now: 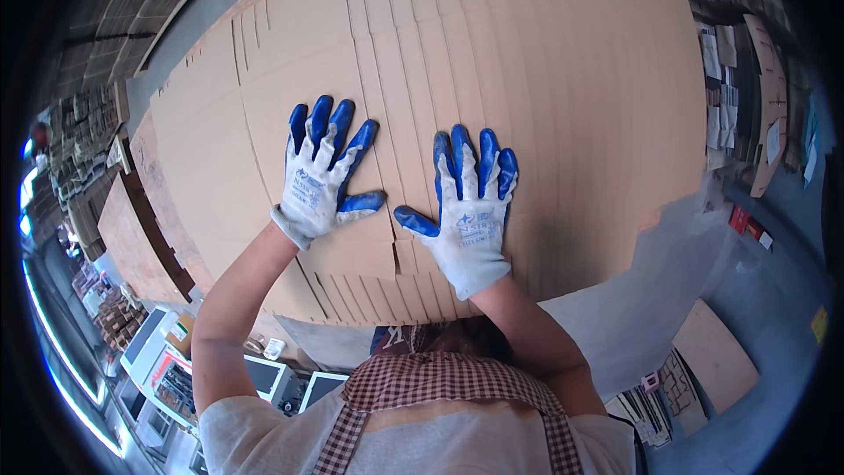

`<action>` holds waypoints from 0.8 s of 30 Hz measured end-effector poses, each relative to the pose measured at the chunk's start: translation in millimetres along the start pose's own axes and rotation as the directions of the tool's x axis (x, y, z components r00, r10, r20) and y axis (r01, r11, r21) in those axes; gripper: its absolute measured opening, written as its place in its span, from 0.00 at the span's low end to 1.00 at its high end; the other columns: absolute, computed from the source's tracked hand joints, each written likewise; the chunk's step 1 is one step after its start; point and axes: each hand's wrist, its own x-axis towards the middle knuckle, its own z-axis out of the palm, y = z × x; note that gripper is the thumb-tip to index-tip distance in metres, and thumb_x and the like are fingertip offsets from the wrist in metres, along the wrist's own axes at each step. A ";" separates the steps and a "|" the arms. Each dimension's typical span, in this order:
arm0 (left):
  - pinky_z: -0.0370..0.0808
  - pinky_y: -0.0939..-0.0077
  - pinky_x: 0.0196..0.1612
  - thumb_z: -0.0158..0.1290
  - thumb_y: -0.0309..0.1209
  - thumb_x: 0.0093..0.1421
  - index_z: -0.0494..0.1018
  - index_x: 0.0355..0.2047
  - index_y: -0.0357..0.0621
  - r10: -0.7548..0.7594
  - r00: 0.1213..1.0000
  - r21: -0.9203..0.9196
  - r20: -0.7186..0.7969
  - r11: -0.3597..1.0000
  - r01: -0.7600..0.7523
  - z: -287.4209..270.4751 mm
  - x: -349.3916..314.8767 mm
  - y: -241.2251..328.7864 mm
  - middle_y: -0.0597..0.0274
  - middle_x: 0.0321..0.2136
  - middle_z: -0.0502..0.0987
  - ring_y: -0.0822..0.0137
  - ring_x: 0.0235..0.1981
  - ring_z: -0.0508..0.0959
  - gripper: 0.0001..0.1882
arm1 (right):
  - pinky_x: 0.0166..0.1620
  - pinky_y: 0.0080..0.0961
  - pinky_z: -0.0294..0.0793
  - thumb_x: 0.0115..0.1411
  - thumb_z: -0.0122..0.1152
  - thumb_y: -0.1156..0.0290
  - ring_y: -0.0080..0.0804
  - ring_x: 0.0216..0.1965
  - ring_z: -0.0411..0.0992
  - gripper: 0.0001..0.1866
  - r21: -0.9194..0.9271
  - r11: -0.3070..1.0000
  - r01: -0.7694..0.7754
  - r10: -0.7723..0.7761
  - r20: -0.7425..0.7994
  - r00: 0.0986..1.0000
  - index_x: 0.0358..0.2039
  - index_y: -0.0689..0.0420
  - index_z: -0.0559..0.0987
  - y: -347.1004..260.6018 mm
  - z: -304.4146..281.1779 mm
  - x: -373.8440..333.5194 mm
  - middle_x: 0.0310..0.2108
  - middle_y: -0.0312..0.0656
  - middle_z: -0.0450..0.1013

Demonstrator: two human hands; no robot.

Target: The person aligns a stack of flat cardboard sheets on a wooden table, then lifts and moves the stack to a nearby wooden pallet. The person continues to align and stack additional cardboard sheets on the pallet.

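A wide spread of overlapping brown cardboard sheets [580,114] lies before me, their edges stepped one behind another. My left hand [321,167], in a white work glove with blue-coated fingers, rests flat on the sheets left of the middle, fingers spread. To its right, my right hand [468,202] wears a matching glove and also lies on the cardboard with its fingers stretched out. The two thumbs point toward each other with a gap between them. Neither hand grips anything. Slots are cut into some sheets toward the far left and the near edge.
Stacks of cardboard [114,9] stand at the far left, and more piles [725,79] are at the right. A brown board [132,229] lies at the left, near a white machine [163,352]. Flat pieces [716,356] lean at the lower right above the grey floor [747,299].
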 end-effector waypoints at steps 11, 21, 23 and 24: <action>0.44 0.37 0.74 0.43 0.63 0.66 0.64 0.71 0.48 0.078 0.995 0.057 -0.058 0.996 -0.075 -36.3 29.4 -4.6 0.47 0.72 0.60 0.40 0.74 0.54 0.42 | 0.51 0.38 0.80 0.62 0.70 0.58 0.45 0.44 0.83 0.25 0.507 0.588 -0.630 0.284 0.600 0.748 0.56 0.57 0.80 15.8 -37.4 -108.7 0.43 0.53 0.82; 0.45 0.42 0.75 0.54 0.57 0.62 0.65 0.71 0.54 0.019 0.998 0.054 -0.060 0.998 -0.016 -7.5 37.0 -0.8 0.51 0.72 0.60 0.44 0.74 0.56 0.40 | 0.48 0.24 0.80 0.74 0.55 0.66 0.28 0.47 0.81 0.23 0.567 -0.010 -0.824 0.090 0.821 0.564 0.66 0.60 0.70 -31.1 15.2 -131.3 0.53 0.46 0.80; 0.46 0.42 0.75 0.54 0.57 0.62 0.65 0.71 0.54 0.021 0.998 0.049 -0.064 0.999 -0.018 -5.9 38.0 -0.1 0.51 0.72 0.60 0.44 0.74 0.56 0.40 | 0.50 0.26 0.81 0.76 0.49 0.72 0.32 0.50 0.80 0.25 0.547 -0.168 -0.820 0.043 0.835 0.548 0.71 0.61 0.63 -38.3 19.0 -132.6 0.59 0.46 0.75; 0.46 0.42 0.75 0.54 0.57 0.62 0.65 0.71 0.54 0.022 0.997 0.047 -0.068 0.999 -0.019 -5.9 38.6 -0.2 0.51 0.72 0.60 0.44 0.74 0.56 0.40 | 0.49 0.26 0.81 0.76 0.49 0.72 0.32 0.50 0.80 0.25 0.549 -0.214 -0.808 0.047 0.832 0.553 0.71 0.62 0.63 -40.4 18.5 -132.7 0.59 0.46 0.75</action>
